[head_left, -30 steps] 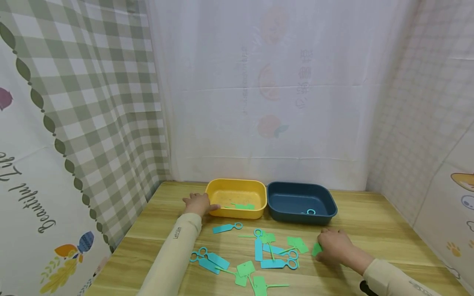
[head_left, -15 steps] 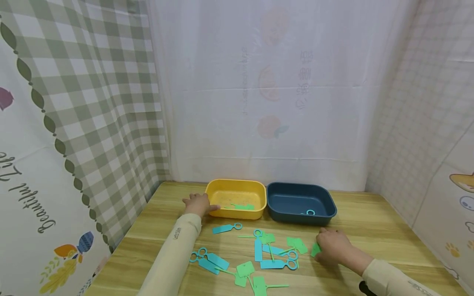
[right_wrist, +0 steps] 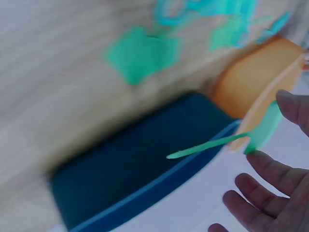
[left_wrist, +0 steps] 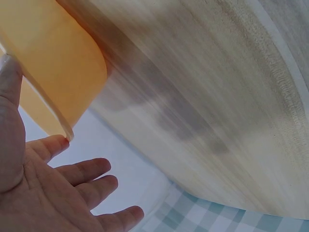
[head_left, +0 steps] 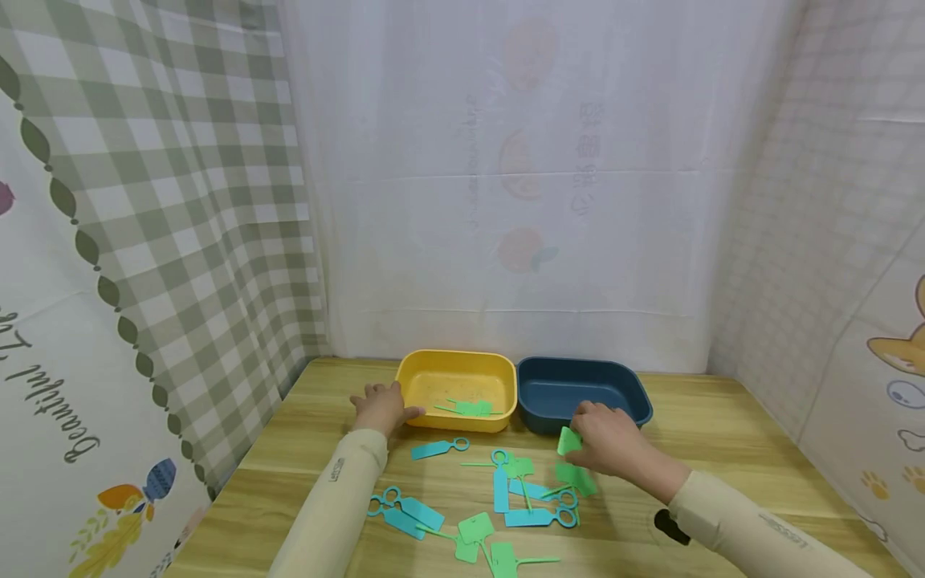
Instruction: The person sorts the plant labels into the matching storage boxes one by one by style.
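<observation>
My left hand [head_left: 379, 408] is at the left corner of the yellow bin [head_left: 413, 371]. In the left wrist view its thumb and index fingertip touch the bin's rim [left_wrist: 48, 104], and the other fingers are spread. My right hand [head_left: 613, 440] pinches a green cable-tie tag [head_left: 568, 441] between thumb and index finger, in front of the dark blue bin [head_left: 531, 419]. The right wrist view shows the tag's thin stem [right_wrist: 207, 146] pointing away from the fingers. Several green tags [head_left: 473, 409] lie inside the yellow bin.
Blue ring-ended tags [head_left: 527, 518] and green tags [head_left: 504, 558] lie in loose overlapping groups on the wooden table [head_left: 694, 449]. One blue tag [head_left: 431, 449] lies apart, before the yellow bin. A white curtain [head_left: 405, 241] stands behind the bins, with checked cloth [head_left: 238, 193] at left.
My right hand has lifted the green tag off the table at right and moved it left and toward the bins. The left hand stays at the yellow bin; the head view has shifted slightly.
</observation>
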`<state>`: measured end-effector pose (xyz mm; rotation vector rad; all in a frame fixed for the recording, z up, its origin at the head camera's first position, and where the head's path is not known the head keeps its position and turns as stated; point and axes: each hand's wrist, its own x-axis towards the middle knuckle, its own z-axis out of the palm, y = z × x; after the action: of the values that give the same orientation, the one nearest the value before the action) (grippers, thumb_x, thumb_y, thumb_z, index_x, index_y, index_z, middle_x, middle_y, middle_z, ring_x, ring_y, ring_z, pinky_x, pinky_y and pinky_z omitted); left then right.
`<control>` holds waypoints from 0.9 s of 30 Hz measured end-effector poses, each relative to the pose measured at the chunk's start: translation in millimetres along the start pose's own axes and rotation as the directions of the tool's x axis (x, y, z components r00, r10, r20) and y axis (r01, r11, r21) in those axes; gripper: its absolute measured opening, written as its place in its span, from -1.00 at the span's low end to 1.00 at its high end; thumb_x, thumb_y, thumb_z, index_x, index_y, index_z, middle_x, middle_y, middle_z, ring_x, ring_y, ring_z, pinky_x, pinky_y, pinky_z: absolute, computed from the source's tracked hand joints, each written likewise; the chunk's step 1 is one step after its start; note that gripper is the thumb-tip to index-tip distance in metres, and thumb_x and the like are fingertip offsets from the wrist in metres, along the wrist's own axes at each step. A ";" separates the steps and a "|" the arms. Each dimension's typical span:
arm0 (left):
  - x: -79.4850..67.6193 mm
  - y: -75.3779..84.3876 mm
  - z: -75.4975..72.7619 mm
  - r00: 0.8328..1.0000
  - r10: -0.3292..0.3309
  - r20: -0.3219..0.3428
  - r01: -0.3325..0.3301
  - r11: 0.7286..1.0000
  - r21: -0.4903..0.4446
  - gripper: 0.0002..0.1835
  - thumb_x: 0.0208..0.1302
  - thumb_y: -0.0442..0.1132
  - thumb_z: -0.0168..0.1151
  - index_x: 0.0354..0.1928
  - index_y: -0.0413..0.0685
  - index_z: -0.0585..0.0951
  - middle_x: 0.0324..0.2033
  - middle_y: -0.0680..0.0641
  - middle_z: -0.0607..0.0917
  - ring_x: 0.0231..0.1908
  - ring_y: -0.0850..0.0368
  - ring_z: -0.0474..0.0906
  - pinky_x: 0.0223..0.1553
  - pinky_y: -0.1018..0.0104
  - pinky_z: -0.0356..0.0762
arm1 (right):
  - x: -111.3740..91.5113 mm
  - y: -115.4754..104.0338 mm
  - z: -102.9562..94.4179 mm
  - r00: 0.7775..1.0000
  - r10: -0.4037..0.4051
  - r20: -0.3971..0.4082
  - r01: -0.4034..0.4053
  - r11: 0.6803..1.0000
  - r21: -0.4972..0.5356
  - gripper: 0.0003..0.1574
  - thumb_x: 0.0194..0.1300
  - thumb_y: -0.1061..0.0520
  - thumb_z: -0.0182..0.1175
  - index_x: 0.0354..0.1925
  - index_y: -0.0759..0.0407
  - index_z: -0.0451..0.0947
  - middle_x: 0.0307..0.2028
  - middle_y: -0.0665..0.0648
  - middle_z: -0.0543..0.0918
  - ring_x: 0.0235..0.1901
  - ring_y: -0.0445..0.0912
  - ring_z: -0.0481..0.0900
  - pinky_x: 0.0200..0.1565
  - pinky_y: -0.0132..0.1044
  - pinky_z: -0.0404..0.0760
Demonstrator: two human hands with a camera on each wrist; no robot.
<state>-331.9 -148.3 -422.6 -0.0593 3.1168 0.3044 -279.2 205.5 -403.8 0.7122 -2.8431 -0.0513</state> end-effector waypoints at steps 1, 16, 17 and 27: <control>-0.5 -0.4 0.6 1.000 0.001 -0.008 -0.001 1.000 0.005 -0.21 0.06 0.27 0.12 0.11 -0.26 0.39 0.03 -0.47 0.39 0.14 -0.41 0.15 0.00 -0.42 0.02 | 6.5 -5.1 -3.2 1.000 0.003 -0.015 -0.003 1.000 0.001 -0.52 -0.17 -0.20 0.40 -0.35 0.09 0.62 -0.24 0.10 0.53 -0.28 0.00 0.49 -0.41 -0.12 0.45; -8.8 1.7 -0.3 0.999 0.018 -0.046 -0.017 0.999 0.031 -0.19 0.07 0.28 0.10 0.18 -0.24 0.36 0.04 -0.48 0.38 0.13 -0.42 0.18 0.01 -0.41 0.03 | 92.8 -52.5 -8.6 0.965 0.074 -0.252 -0.012 0.971 0.240 -0.38 0.04 -0.22 0.27 -0.06 0.18 0.56 0.03 0.22 0.47 -0.01 0.08 0.44 -0.08 0.01 0.44; -9.1 1.6 -0.4 0.999 0.020 -0.049 -0.019 0.999 0.035 -0.19 0.07 0.27 0.11 0.17 -0.25 0.36 0.03 -0.48 0.39 0.12 -0.42 0.19 0.00 -0.41 0.04 | 97.6 -55.2 -8.1 0.966 0.088 -0.245 -0.017 0.960 0.278 -0.38 0.05 -0.21 0.27 -0.04 0.17 0.55 0.05 0.23 0.45 0.01 0.09 0.42 -0.05 0.03 0.42; -2.9 0.5 1.3 1.000 0.003 -0.023 -0.003 1.000 0.019 -0.20 0.04 0.31 0.11 0.11 -0.23 0.39 0.02 -0.46 0.40 0.13 -0.41 0.17 0.01 -0.42 0.01 | 120.6 -71.7 12.3 0.971 0.165 -0.172 -0.086 0.915 0.395 -0.34 0.10 -0.24 0.20 0.05 0.11 0.50 0.12 0.23 0.38 0.08 0.13 0.33 0.02 0.06 0.34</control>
<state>-329.0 -147.5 -423.8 -0.0582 3.1420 0.2759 -352.5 85.4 -398.5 0.5602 -2.7154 0.5839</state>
